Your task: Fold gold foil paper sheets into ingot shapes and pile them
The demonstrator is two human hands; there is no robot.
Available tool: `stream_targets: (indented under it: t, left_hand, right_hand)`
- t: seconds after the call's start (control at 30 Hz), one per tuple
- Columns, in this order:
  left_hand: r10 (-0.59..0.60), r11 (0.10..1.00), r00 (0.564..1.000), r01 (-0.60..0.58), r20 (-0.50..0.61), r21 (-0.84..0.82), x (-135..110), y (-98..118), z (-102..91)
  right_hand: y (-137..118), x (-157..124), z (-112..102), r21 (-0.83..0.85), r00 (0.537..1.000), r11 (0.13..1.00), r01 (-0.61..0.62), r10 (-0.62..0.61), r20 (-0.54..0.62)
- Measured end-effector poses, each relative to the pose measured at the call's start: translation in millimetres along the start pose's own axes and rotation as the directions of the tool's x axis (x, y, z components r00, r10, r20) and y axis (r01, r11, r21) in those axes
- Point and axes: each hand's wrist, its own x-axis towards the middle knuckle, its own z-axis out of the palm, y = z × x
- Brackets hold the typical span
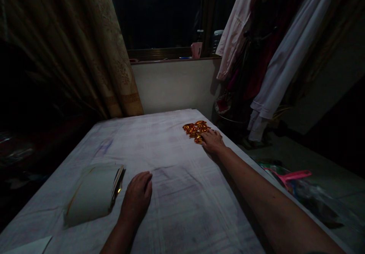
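A small pile of shiny gold folded foil papers [191, 129] lies near the far right edge of the bed-like surface. My right hand [213, 140] reaches onto this pile, its fingers apart and touching the nearest pieces; the undersides of the fingers are hidden. Lower down, my left hand [138, 189] rests on the checked sheet [176, 193] with its fingers curled in, and nothing shows in it. Just left of it is a thick stack of pale paper [92, 193], with a yellowish band across it and a glint of gold at its right side.
A white sheet corner [31, 246] shows at lower left. Beyond the far edge are a patterned curtain [119, 64] and a windowsill with a pink mug [196, 50]. Clothes [282, 64] hang at right, above a floor with a pink-handled object [296, 175] and plastic bags.
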Motion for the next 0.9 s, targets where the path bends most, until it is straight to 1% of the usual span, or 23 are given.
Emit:
stream_targets:
  t: [0.13,0.23,0.47,0.6,0.67,0.77,0.9]
  left_hand:
    - [-0.017,1.0,1.0,0.017,0.006,-0.009,-0.3,1.5,0.0]
    - [-0.031,0.999,0.999,0.031,0.022,-0.008,-0.4,1.6,-0.1]
    - [-0.042,0.999,0.998,0.042,0.039,-0.009,-1.0,-0.1,0.0]
    - [-0.033,0.999,0.999,0.034,0.038,-0.005,-1.1,0.1,0.3]
    - [-0.035,0.999,0.999,0.035,0.032,-0.001,-1.0,-0.1,0.7]
    - [-0.025,1.0,0.999,0.025,0.037,0.007,-0.5,-0.5,0.9]
    - [-0.025,1.0,0.999,0.025,0.047,0.008,0.4,0.3,-0.8]
  right_hand:
    - [-0.2,-3.5,-0.3,0.017,0.999,0.998,0.053,-0.053,-0.003]
    - [-1.3,-6.3,-1.1,0.028,0.998,0.997,0.067,-0.067,-0.015]
    - [-6.1,-1.4,-0.7,0.058,0.997,0.997,0.053,-0.05,-0.064]
    - [-11.7,-2.4,-2.8,0.083,0.995,0.996,0.012,-0.004,-0.103]
    - [-16.0,-9.2,-5.0,0.095,0.992,0.995,-0.013,0.025,-0.126]
    - [-26.4,-29.7,-8.2,0.111,0.987,0.993,-0.034,0.051,-0.15]
    - [-48.4,-68.5,-10.2,0.141,0.992,0.99,0.01,0.007,-0.122]
